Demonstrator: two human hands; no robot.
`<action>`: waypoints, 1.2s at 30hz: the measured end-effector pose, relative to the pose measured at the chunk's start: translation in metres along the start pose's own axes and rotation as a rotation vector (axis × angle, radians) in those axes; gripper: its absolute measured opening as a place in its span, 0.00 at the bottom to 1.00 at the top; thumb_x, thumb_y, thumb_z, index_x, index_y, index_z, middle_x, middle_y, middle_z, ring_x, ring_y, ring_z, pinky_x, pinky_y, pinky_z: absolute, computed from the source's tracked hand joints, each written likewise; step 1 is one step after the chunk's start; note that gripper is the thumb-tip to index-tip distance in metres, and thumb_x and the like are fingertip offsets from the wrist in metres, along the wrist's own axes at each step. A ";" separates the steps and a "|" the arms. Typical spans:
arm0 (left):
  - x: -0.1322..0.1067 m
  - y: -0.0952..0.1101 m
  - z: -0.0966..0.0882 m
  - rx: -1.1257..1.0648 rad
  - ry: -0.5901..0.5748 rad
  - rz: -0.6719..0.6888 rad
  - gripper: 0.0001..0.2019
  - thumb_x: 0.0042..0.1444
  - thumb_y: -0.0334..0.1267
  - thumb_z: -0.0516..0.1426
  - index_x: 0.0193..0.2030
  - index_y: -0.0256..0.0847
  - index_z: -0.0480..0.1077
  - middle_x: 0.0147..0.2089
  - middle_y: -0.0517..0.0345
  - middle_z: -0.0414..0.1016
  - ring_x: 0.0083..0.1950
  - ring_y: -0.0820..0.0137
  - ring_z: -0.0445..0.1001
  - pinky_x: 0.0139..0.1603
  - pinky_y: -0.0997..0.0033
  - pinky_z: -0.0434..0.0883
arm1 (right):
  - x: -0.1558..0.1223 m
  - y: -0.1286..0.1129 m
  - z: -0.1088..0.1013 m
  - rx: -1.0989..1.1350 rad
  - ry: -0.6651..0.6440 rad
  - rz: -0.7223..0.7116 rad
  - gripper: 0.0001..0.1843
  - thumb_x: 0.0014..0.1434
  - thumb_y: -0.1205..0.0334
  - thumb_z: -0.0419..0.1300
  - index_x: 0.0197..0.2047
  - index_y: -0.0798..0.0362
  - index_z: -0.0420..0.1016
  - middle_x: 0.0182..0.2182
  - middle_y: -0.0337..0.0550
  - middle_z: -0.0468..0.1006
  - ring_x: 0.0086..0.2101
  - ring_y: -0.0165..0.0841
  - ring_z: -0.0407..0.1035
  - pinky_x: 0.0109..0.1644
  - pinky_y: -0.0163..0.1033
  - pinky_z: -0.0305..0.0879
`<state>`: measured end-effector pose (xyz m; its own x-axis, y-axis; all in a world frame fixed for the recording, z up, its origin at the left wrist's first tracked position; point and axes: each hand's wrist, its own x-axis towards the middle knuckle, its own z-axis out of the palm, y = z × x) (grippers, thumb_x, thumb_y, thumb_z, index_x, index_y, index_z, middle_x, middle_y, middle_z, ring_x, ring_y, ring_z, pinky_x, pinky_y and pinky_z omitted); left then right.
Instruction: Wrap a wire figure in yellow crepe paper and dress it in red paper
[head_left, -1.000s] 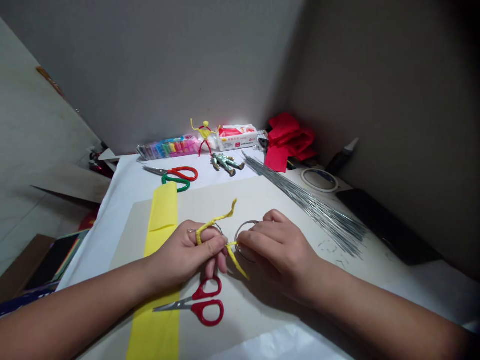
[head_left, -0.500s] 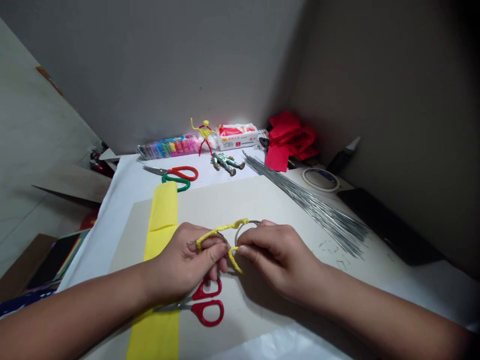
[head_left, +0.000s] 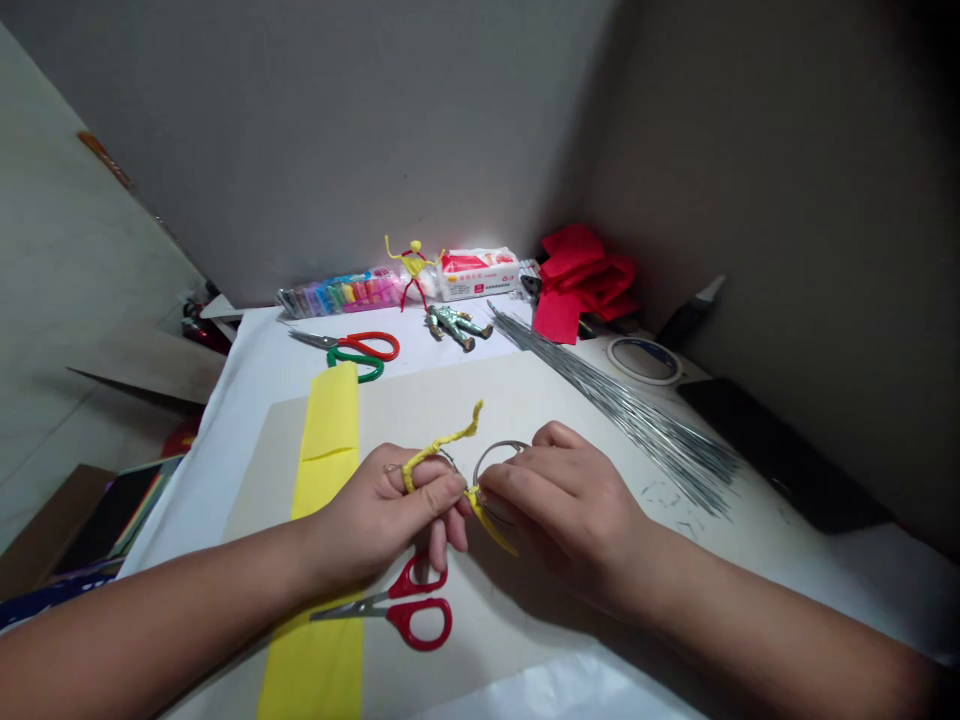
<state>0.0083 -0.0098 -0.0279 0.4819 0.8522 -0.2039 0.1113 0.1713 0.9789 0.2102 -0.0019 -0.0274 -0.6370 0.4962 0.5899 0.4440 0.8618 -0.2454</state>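
Head view, step in hand: I judge it to be the wrapping of yellow strip around thin wire, at the joint between the two hands.
Yellow-wrapped piece: the yellow-wrapped piece (head_left: 444, 440) lies in the left hand, above the grey board (head_left: 525, 640); one arm of it curves up and to the right with a free tip.
Left hand: the left hand (head_left: 409, 505) pinches the piece between thumb and forefinger, the other fingers loosely curled beneath.
Right hand: the right hand (head_left: 566, 505) has thumb and forefinger drawn together just beside the left thumb, apparently pinching the yellow strip; a yellow tail (head_left: 499, 532) slants down below.
Next move: I judge that it calls for a firm left pinch and a taut strip, the tail led around the wire without snagging the grey ring (head_left: 501, 443).
Nearby: red-handled scissors (head_left: 399, 612) lie open just below the left hand; a folded yellow paper (head_left: 331, 420) runs under the left forearm; a wire bundle (head_left: 611, 400) lies beyond the right hand.
Hidden: the right fingertips' exact hold is masked by the hand; the joint is partly behind the left thumb.
Hard to make out: I cannot tell whether the grey ring joins the piece or is merely held, nor how much wire is bare.
Cut off: the folded yellow paper leaves the lower edge.
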 end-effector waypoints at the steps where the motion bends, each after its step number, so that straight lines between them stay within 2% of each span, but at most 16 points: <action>1: -0.001 0.001 0.001 0.041 0.004 0.006 0.18 0.59 0.45 0.53 0.25 0.34 0.70 0.21 0.56 0.74 0.17 0.75 0.71 0.20 0.77 0.66 | 0.000 -0.001 0.000 0.025 -0.004 0.016 0.07 0.60 0.70 0.53 0.35 0.58 0.72 0.20 0.39 0.68 0.22 0.28 0.55 0.31 0.38 0.48; 5: -0.005 0.003 0.003 0.234 0.026 0.062 0.20 0.62 0.43 0.50 0.24 0.34 0.72 0.16 0.56 0.71 0.19 0.73 0.71 0.24 0.75 0.68 | 0.000 -0.003 0.001 0.128 -0.027 0.073 0.07 0.58 0.72 0.52 0.34 0.57 0.71 0.20 0.38 0.68 0.21 0.28 0.54 0.31 0.37 0.48; 10: -0.005 0.001 0.004 0.352 0.051 0.121 0.19 0.62 0.40 0.49 0.25 0.34 0.71 0.16 0.56 0.71 0.19 0.72 0.72 0.24 0.74 0.69 | 0.000 -0.004 0.000 0.239 -0.075 0.170 0.06 0.56 0.73 0.53 0.33 0.56 0.70 0.21 0.38 0.70 0.22 0.27 0.56 0.33 0.36 0.50; 15: -0.003 -0.002 0.005 0.342 0.081 0.137 0.19 0.62 0.41 0.49 0.25 0.34 0.71 0.17 0.57 0.71 0.19 0.73 0.71 0.24 0.75 0.69 | 0.004 -0.009 -0.004 0.320 -0.171 0.328 0.09 0.60 0.70 0.52 0.29 0.54 0.69 0.20 0.36 0.70 0.23 0.27 0.58 0.36 0.34 0.54; 18: 0.000 -0.001 0.005 0.217 0.051 0.056 0.21 0.62 0.44 0.50 0.23 0.34 0.71 0.15 0.58 0.69 0.18 0.74 0.70 0.25 0.74 0.69 | 0.007 -0.009 -0.007 0.312 -0.215 0.381 0.09 0.61 0.68 0.52 0.31 0.54 0.70 0.23 0.38 0.73 0.25 0.28 0.61 0.37 0.34 0.54; 22: 0.006 0.000 0.002 -0.026 0.007 -0.028 0.19 0.58 0.48 0.53 0.24 0.35 0.69 0.18 0.58 0.73 0.15 0.76 0.68 0.18 0.77 0.66 | 0.006 -0.005 -0.006 0.187 -0.168 0.258 0.07 0.61 0.70 0.52 0.38 0.54 0.71 0.27 0.39 0.75 0.26 0.28 0.62 0.37 0.37 0.52; 25: 0.008 0.001 0.000 -0.075 -0.020 -0.030 0.19 0.57 0.48 0.54 0.23 0.35 0.68 0.19 0.58 0.73 0.14 0.76 0.68 0.15 0.78 0.63 | 0.003 -0.002 -0.002 0.127 -0.107 0.151 0.07 0.62 0.70 0.51 0.38 0.54 0.70 0.28 0.41 0.75 0.27 0.29 0.63 0.36 0.38 0.51; 30: 0.003 0.000 0.003 0.129 0.008 0.020 0.20 0.60 0.44 0.51 0.22 0.34 0.70 0.16 0.58 0.70 0.15 0.76 0.68 0.19 0.77 0.65 | 0.002 -0.007 -0.001 0.204 -0.123 0.202 0.06 0.59 0.71 0.51 0.35 0.56 0.69 0.27 0.42 0.74 0.26 0.30 0.61 0.36 0.38 0.52; 34: -0.003 -0.002 0.005 0.426 0.066 0.180 0.18 0.61 0.39 0.49 0.24 0.34 0.71 0.17 0.56 0.70 0.19 0.75 0.70 0.22 0.77 0.67 | 0.005 -0.012 -0.005 0.352 -0.183 0.303 0.08 0.58 0.73 0.52 0.34 0.55 0.70 0.26 0.40 0.74 0.28 0.29 0.63 0.39 0.37 0.56; 36: -0.004 -0.002 0.005 0.492 0.071 0.235 0.17 0.61 0.38 0.49 0.25 0.34 0.71 0.19 0.56 0.72 0.19 0.76 0.69 0.22 0.78 0.67 | 0.007 -0.012 -0.007 0.419 -0.220 0.355 0.08 0.60 0.72 0.52 0.33 0.55 0.71 0.27 0.41 0.74 0.29 0.30 0.64 0.39 0.36 0.58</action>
<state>0.0107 -0.0166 -0.0290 0.4851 0.8737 0.0371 0.4090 -0.2642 0.8734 0.2051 -0.0102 -0.0147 -0.6309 0.7333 0.2536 0.3958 0.5853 -0.7076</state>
